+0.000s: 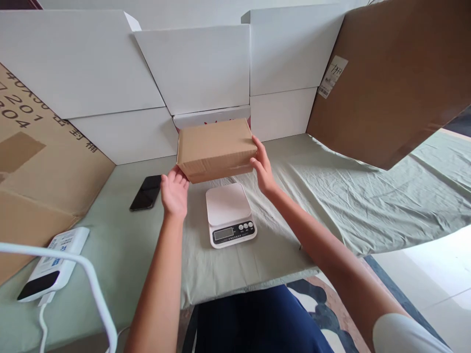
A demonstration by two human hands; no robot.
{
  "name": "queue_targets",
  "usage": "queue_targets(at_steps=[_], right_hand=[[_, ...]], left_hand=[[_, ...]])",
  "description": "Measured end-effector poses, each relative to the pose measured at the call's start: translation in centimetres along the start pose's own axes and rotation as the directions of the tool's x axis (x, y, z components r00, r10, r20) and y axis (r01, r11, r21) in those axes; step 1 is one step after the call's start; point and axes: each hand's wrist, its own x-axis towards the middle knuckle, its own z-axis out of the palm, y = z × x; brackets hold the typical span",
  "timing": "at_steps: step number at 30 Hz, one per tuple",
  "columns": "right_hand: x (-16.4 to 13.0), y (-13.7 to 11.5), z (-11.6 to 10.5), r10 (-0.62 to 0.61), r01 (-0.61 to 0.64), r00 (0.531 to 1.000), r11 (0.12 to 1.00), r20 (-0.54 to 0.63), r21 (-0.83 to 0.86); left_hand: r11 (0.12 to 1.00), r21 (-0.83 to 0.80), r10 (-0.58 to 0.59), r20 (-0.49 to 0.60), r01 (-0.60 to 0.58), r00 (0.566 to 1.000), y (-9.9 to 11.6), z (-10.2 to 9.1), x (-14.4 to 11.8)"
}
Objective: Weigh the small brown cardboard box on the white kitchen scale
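A closed brown cardboard box point(217, 147) is held up between my two hands, tilted a little, above the back part of the table. My left hand point(174, 191) supports its lower left corner, palm up, with the fingertips under the edge. On the opposite end, my right hand point(263, 166) grips the right side, fingers behind and thumb in front. Just below and nearer to me lies a white kitchen scale point(228, 206) with a flat platform, a small grey display and several round buttons. No digits can be made out on the display.
White boxes point(198, 68) line the back. Large cardboard panels stand at the left point(81, 181) and right point(382, 78). A black phone point(146, 192) lies left of my left hand. A white device point(55, 264) with a cable sits front left. Green cloth point(121, 255) covers the table.
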Motion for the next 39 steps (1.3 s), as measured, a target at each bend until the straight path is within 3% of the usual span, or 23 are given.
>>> queue_targets(at_steps=[3, 6, 12, 24, 31, 35, 39], right_hand=[[-0.6, 2.9, 1.6, 0.074, -0.075, 0.997, 0.995, 0.009, 0.073], [-1.7, 4.8, 2.1, 0.131, -0.137, 0.990, 0.979, 0.045, 0.149], [-1.9, 6.4, 1.6, 0.193, -0.196, 0.981, 0.970, 0.033, 0.146], [-2.3, 6.6, 2.0, 0.209, -0.214, 0.977, 0.963, 0.043, 0.165], [-2.2, 6.7, 2.0, 0.233, -0.239, 0.971, 0.957, 0.054, 0.167], [-2.1, 6.8, 2.0, 0.247, -0.252, 0.968, 0.950, 0.054, 0.185], [-2.0, 7.2, 1.8, 0.293, -0.296, 0.955, 0.933, 0.043, 0.203]], left_hand=[[0.988, -0.099, -0.124, -0.070, 0.117, 0.990, -3.3, -1.0, 1.0], [0.975, -0.127, -0.190, -0.073, 0.180, 0.979, -4.7, -2.1, 0.9], [0.975, -0.095, -0.205, -0.038, 0.201, 0.978, -4.6, -2.4, 0.9], [0.970, -0.121, -0.213, -0.023, 0.209, 0.977, -5.1, -2.9, 1.2], [0.955, -0.150, -0.271, -0.101, 0.254, 0.957, -6.1, -3.7, 2.0], [0.966, -0.121, -0.240, -0.097, 0.228, 0.966, -6.5, -4.0, 2.2], [0.972, -0.105, -0.225, -0.164, 0.210, 0.960, -6.8, -4.0, 2.4]])
